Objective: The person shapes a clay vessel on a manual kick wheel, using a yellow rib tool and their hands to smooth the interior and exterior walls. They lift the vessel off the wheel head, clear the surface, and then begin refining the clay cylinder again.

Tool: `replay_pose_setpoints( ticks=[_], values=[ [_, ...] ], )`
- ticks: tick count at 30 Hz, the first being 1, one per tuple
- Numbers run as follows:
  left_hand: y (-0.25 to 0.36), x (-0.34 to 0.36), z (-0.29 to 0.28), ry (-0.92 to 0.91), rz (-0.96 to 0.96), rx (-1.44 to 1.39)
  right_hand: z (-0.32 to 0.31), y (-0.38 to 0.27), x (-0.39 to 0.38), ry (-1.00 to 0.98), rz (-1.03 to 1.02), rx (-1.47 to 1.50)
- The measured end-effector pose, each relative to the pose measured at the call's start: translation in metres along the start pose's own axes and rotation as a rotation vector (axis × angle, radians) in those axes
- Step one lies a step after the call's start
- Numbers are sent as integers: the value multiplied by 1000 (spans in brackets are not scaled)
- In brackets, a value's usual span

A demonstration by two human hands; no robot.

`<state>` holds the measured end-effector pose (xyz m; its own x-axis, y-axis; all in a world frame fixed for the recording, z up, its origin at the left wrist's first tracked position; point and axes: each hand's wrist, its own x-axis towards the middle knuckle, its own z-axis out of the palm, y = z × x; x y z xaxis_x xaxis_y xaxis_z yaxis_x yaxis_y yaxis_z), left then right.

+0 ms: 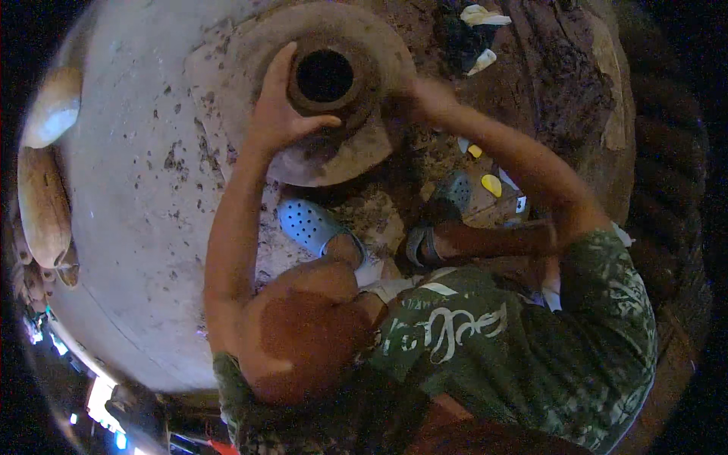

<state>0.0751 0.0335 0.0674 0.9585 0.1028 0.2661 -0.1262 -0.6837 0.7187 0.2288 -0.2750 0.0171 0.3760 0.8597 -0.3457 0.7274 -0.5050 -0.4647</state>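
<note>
we see the left hand [284, 114] spread wide around the left side of a round clay pot [361, 80], thumb along its lower rim; the right hand [432, 98] blurs at the right, and we cannot tell its grip. at the frame's left edge we see two long rounded vessels [45, 205]; at upper centre, the pot, on a round disc [318, 173]; below it, a blue clog [307, 225]; right of centre, a yellow piece [491, 185]; upper right, pale scraps [483, 15].
</note>
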Motion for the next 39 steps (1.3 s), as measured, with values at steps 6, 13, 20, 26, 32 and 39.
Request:
replay_pose_setpoints(
  ticks=[6,13,20,26,32,39],
  values=[
    [33,0,20,102,-19,251,0,-61,-81,-478,-44,132],
    [26,1,21,70,-2,272,-39,-83,-29,216,405,803],
    [34,9,5,-20,194,442,-57,-86,39,454,227,991],
    [33,2,19,55,109,454,-24,-116,25,565,231,1125],
    [36,-1,23,60,49,415,33,-121,5,893,40,716],
    [23,12,12,10,193,413,-24,-102,31,684,237,1050]
  ],
)
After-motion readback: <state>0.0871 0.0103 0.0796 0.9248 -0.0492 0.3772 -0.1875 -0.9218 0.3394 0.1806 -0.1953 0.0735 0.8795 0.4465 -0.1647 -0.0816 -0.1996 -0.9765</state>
